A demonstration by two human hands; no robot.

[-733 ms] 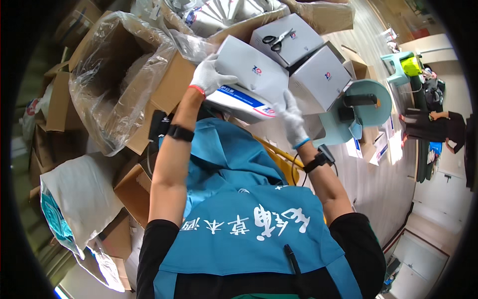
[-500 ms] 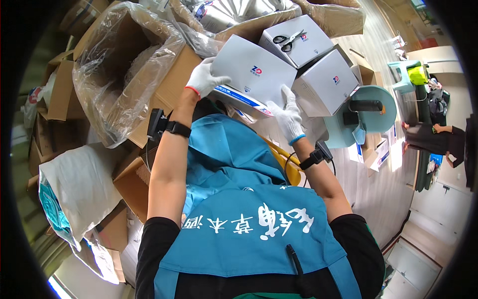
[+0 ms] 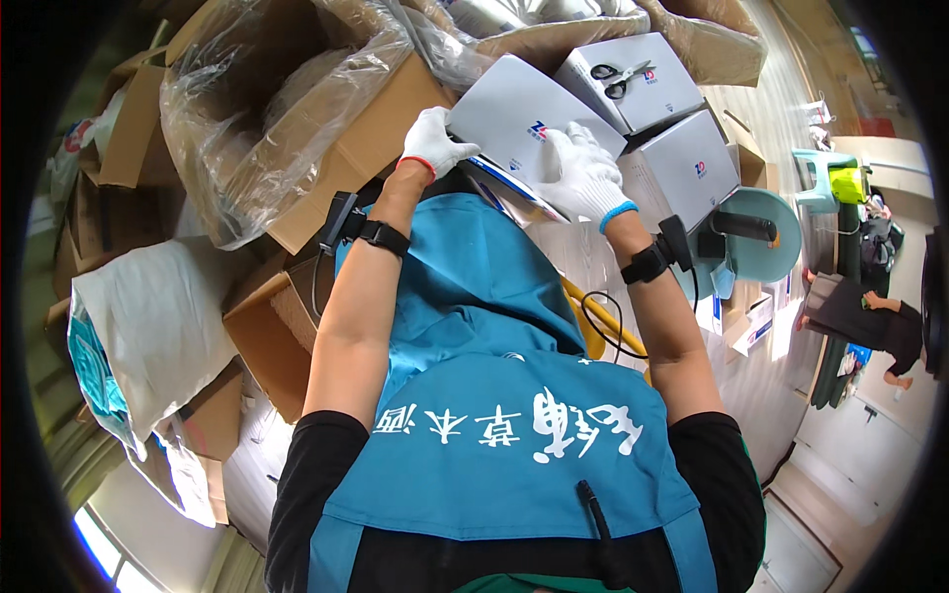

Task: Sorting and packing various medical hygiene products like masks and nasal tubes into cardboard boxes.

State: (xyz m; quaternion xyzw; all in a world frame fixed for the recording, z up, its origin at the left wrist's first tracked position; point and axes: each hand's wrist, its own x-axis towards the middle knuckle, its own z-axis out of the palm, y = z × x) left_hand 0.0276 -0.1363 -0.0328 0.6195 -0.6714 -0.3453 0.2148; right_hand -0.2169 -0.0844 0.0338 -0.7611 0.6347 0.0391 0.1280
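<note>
1. task box: white box (image 3: 499, 111), front and centre, tilted, far corner pointing away. carton with a plastic liner on its left, two more white boxes on its right.
2. left hand (image 3: 435, 145): white glove, red cuff, at the box's left corner, thumb spread away from the fingers. fingertips hidden, can't tell if it's clamped.
3. right hand (image 3: 587, 178): white glove, blue cuff, fingers extended over the box's near right part, not curled round it. hands well apart.
4. blue-banded white strip (image 3: 510, 188) along the box's near edge, between the hands. can't tell if same box or another.
5. scissors (image 3: 622, 80) lying on the upper white box (image 3: 664, 91); lower white box (image 3: 700, 166) just beside it.
6. lined carton (image 3: 361, 133): plastic draped over its rim.
7. teal stool (image 3: 779, 237) right of the boxes.
</note>
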